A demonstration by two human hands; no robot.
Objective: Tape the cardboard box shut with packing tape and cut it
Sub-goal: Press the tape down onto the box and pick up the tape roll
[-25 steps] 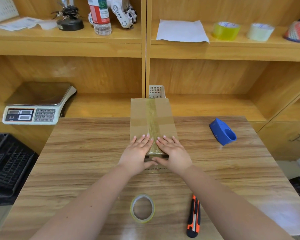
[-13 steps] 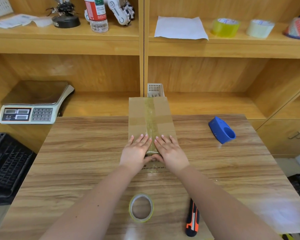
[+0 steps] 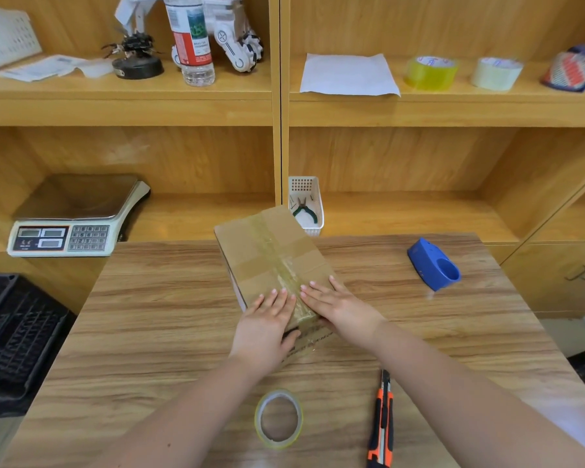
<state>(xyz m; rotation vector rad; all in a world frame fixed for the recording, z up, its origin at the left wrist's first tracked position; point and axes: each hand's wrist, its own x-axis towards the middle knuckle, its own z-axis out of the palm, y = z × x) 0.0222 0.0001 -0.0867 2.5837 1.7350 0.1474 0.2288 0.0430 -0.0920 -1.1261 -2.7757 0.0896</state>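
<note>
The brown cardboard box [image 3: 267, 251] lies on the wooden table [image 3: 166, 315], turned at an angle. A glossy strip of clear tape runs along its top seam and down the near face. My left hand [image 3: 267, 322] lies flat on the box's near end, its thumb hooked over the near face. My right hand [image 3: 341, 309] lies flat beside it on the right of the strip, fingers spread. A roll of clear packing tape [image 3: 278, 418] lies flat on the table in front of me. An orange and black utility knife [image 3: 382, 423] lies to its right.
A blue tape dispenser [image 3: 434, 265] sits at the table's right rear. Behind the box is a white basket [image 3: 306, 204] holding pliers. A weighing scale [image 3: 75, 217] stands on the left shelf, a black crate [image 3: 14, 329] lower left. Two spare tape rolls [image 3: 431, 72] rest on the upper shelf.
The box has turned so its far end swings to the left, and both hands have moved with it. The tape roll and the knife have stayed put.
</note>
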